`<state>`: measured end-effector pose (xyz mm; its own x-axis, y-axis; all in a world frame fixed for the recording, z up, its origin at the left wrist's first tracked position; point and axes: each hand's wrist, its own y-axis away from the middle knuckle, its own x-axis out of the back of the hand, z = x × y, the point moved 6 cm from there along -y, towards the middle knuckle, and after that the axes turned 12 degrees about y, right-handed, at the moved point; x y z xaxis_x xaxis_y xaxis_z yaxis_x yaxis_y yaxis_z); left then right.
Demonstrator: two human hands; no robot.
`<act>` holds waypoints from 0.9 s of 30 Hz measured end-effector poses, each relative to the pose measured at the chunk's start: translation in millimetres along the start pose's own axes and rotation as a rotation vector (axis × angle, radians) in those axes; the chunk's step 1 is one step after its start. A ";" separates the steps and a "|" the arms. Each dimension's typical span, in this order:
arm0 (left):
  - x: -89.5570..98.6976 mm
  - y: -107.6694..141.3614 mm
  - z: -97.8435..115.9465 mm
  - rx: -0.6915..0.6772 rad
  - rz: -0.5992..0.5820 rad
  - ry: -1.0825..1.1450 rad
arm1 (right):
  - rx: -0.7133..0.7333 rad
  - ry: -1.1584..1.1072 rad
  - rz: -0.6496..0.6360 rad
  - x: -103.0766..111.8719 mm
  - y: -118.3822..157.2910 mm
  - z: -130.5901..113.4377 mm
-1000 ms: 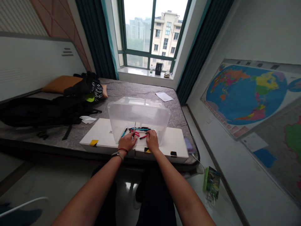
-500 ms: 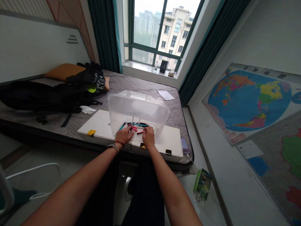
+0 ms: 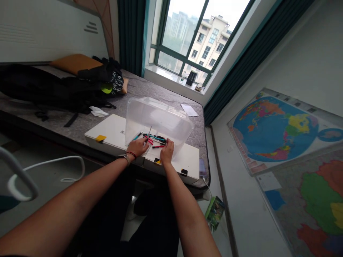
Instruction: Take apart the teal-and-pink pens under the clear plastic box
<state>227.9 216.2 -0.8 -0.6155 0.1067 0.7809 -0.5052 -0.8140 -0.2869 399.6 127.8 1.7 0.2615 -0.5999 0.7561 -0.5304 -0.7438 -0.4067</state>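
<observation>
A clear plastic bin [image 3: 160,116] lies on its side on the white boxes, its open side toward me. Several pens [image 3: 157,137], black, teal and pink-red, are heaped inside its mouth. My left hand [image 3: 137,147] is closed at the heap's left, around a slim upright object [image 3: 149,132] with a dark lower part and pale pointed tip; its kind is unclear. At the right end of the heap, my right hand [image 3: 167,151] has its fingers curled together against the pen ends; what they pinch is hidden. A red pen with a black end [image 3: 158,146] lies just left of that hand.
The white boxes [image 3: 107,126] rest on the edge of a grey mattress [image 3: 160,93]. Black bags [image 3: 64,89] and a crumpled tissue [image 3: 98,111] lie left, a paper sheet [image 3: 189,110] behind the bin. A white curved frame [image 3: 48,164] stands at lower left.
The view has tilted and turned a little. My right hand's fingers have closed up more at the right end of the pens. My left hand keeps the slim object upright.
</observation>
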 end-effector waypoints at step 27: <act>2.2 -2.0 -7.4 -0.048 0.034 0.045 | 0.284 0.587 -0.713 -6.8 -79.9 -25.6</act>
<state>223.1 222.3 -2.6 -0.6588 0.1062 0.7448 -0.5114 -0.7893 -0.3399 419.6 198.8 42.2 -0.0393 0.2059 0.9778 -0.1682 -0.9659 0.1966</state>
